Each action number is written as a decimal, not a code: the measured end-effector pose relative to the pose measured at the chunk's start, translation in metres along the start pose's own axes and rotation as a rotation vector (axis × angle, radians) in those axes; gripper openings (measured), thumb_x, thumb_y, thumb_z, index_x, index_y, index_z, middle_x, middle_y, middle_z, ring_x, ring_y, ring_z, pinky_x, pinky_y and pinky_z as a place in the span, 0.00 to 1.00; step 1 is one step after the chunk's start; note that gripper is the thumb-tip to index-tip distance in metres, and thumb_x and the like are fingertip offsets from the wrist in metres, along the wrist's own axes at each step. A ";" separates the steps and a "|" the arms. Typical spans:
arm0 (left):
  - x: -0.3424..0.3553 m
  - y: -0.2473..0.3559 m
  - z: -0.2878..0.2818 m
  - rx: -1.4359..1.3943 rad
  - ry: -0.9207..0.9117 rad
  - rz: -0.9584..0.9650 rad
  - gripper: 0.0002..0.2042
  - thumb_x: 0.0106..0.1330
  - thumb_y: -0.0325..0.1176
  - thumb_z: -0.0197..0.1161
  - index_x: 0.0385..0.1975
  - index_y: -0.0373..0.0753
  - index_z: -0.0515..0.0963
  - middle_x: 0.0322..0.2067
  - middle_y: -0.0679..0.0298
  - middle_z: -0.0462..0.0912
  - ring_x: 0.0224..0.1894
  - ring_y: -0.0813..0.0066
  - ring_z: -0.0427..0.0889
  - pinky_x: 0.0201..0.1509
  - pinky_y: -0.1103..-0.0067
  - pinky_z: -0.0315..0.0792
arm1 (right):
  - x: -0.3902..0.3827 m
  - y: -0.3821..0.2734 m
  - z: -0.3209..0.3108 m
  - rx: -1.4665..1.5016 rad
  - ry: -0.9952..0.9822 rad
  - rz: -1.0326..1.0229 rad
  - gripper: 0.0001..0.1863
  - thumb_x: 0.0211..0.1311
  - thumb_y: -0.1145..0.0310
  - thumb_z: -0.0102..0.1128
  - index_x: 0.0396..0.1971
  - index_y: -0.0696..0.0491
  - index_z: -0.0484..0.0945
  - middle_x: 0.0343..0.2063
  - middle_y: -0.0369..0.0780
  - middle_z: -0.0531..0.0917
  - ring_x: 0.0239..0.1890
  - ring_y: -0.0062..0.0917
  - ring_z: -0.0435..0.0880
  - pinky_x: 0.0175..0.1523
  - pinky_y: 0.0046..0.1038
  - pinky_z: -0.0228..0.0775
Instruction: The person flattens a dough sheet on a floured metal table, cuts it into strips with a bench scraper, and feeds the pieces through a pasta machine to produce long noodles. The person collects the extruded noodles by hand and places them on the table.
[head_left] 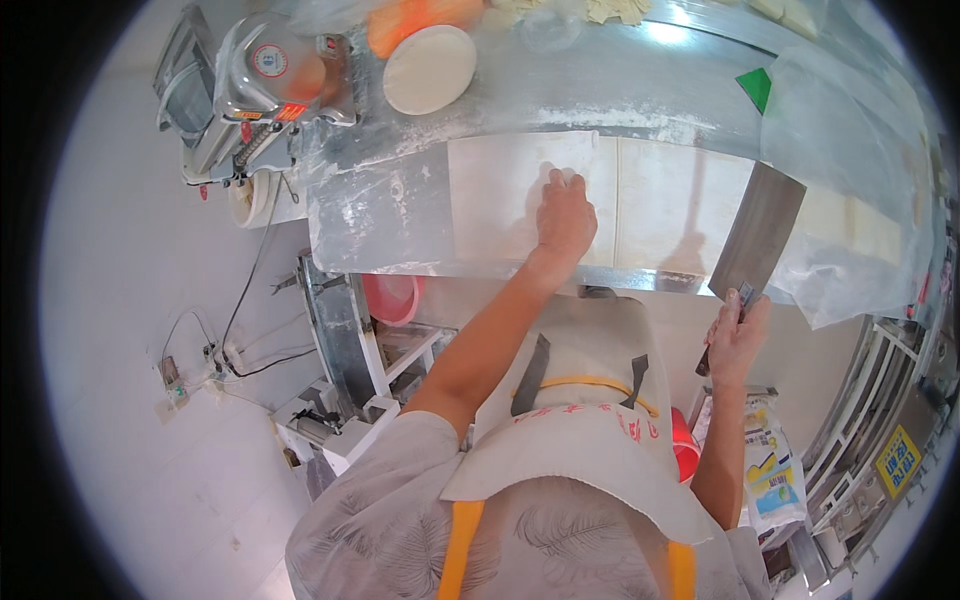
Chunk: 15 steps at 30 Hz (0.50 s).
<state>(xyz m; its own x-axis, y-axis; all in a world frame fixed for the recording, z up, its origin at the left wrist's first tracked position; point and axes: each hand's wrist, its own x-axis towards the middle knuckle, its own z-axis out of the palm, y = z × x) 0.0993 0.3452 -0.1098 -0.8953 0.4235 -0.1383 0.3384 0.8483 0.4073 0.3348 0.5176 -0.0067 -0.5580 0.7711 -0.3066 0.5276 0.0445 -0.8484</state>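
Note:
My left hand point(565, 215) lies flat on a pale sheet of dough point(500, 195) spread across the floured steel table point(380, 215). A second pale dough sheet point(670, 205) lies just to the right of it. My right hand point(735, 335) grips the handle of a broad rectangular cleaver point(758, 235), whose blade stands tilted over the table's near edge, to the right of the dough.
A round white lid or dough disc point(430, 68) and an orange bowl sit at the back. A dough machine point(250, 85) stands at the table's left end. Clear plastic film point(850, 200) covers the right side. A red basin point(392, 297) sits below the table.

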 end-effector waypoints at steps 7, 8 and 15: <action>0.004 0.016 0.007 0.076 -0.160 0.079 0.16 0.64 0.30 0.65 0.49 0.31 0.76 0.52 0.45 0.72 0.48 0.44 0.79 0.52 0.61 0.77 | 0.020 -0.012 -0.004 -0.074 0.024 0.013 0.14 0.79 0.63 0.54 0.35 0.55 0.64 0.14 0.36 0.73 0.12 0.18 0.72 0.18 0.26 0.65; 0.004 0.019 0.007 0.072 -0.152 0.096 0.17 0.64 0.30 0.65 0.50 0.30 0.76 0.53 0.44 0.72 0.49 0.44 0.79 0.53 0.60 0.77 | 0.023 -0.018 -0.005 -0.073 0.034 -0.002 0.14 0.79 0.63 0.54 0.35 0.55 0.64 0.14 0.36 0.73 0.12 0.18 0.72 0.18 0.26 0.64; -0.012 0.093 0.001 -0.105 -0.204 0.289 0.13 0.65 0.32 0.64 0.45 0.31 0.75 0.47 0.43 0.76 0.48 0.43 0.80 0.51 0.56 0.77 | 0.045 -0.034 -0.035 -0.347 0.146 -0.150 0.13 0.77 0.67 0.57 0.34 0.53 0.64 0.17 0.33 0.72 0.14 0.13 0.69 0.18 0.22 0.62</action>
<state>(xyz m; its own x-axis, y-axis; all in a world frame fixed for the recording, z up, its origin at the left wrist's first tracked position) 0.1421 0.4194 -0.0713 -0.6872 0.7047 -0.1767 0.5280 0.6515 0.5448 0.3138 0.5732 0.0236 -0.5612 0.8210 -0.1048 0.6461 0.3555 -0.6754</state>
